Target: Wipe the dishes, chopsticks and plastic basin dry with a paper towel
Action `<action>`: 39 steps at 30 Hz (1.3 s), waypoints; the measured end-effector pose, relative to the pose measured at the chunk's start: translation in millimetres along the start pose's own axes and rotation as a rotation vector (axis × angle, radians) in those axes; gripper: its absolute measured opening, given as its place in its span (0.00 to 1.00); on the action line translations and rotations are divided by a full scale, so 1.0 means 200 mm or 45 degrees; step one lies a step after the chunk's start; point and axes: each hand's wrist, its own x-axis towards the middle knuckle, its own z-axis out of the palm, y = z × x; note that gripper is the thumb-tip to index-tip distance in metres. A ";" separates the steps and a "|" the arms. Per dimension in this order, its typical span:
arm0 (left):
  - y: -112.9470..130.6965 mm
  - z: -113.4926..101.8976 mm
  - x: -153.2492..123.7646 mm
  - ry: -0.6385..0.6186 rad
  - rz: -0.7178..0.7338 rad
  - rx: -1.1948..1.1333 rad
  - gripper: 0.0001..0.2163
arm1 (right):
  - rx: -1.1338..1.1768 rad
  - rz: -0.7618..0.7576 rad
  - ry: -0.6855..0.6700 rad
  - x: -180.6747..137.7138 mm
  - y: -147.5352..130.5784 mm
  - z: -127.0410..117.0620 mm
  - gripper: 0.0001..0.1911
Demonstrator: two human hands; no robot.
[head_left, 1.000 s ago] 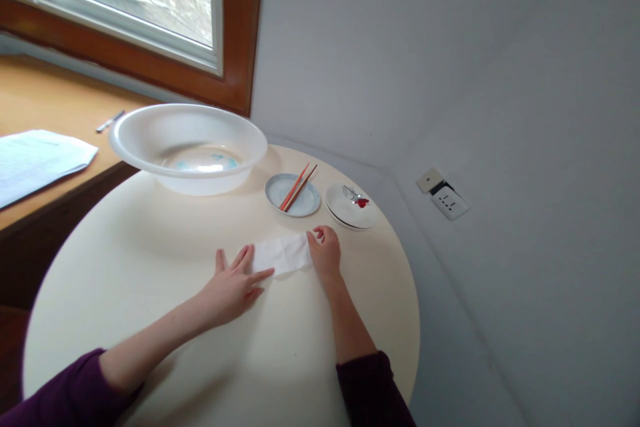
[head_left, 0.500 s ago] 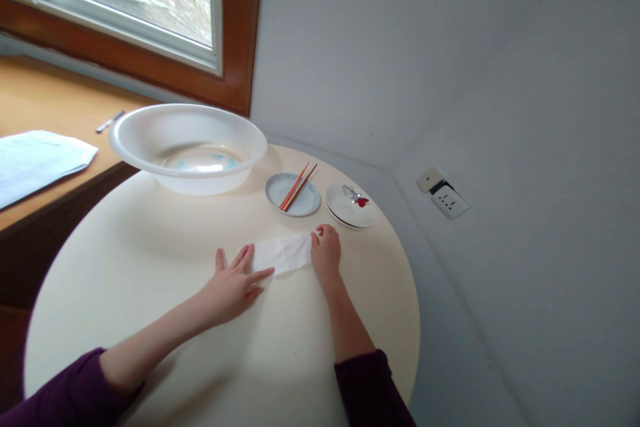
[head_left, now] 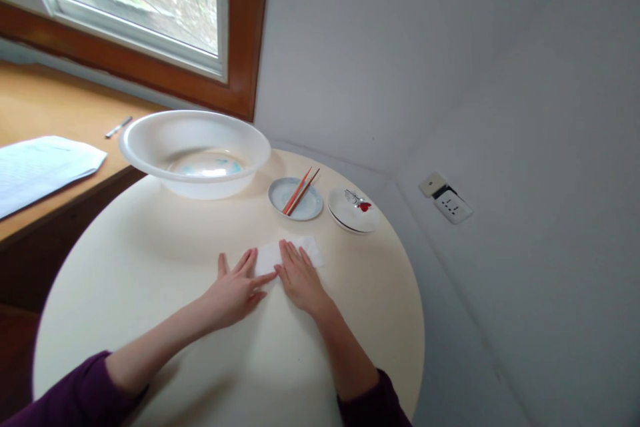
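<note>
A white paper napkin (head_left: 267,257), folded into a strip, lies flat on the round cream table (head_left: 150,260). My left hand (head_left: 235,290) rests on its left end with the fingers spread. Fingers stretched out, my right hand (head_left: 300,277) lies flat across the napkin's middle and covers part of it. The napkin's right end (head_left: 313,250) shows beyond the right fingers. Just behind the napkin, a pale plate (head_left: 309,205) bears red chopsticks (head_left: 298,192). To its right are stacked white saucers (head_left: 345,210) with a red and black motif.
A large translucent white basin (head_left: 195,127) stands at the table's back left. Beside the table, a wooden desk (head_left: 55,100) holds papers (head_left: 45,167) and a pen (head_left: 119,127). A wall socket (head_left: 453,206) is at the right, and a wood-framed window (head_left: 243,33) is behind.
My right hand has let go of the napkin's right end and moved left onto its middle, now lying flat. My left hand stays in place. The view has shifted slightly.
</note>
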 end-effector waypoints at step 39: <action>-0.07 0.03 0.06 0.450 0.016 -0.350 0.07 | 0.183 0.055 0.118 -0.05 0.04 -0.05 0.31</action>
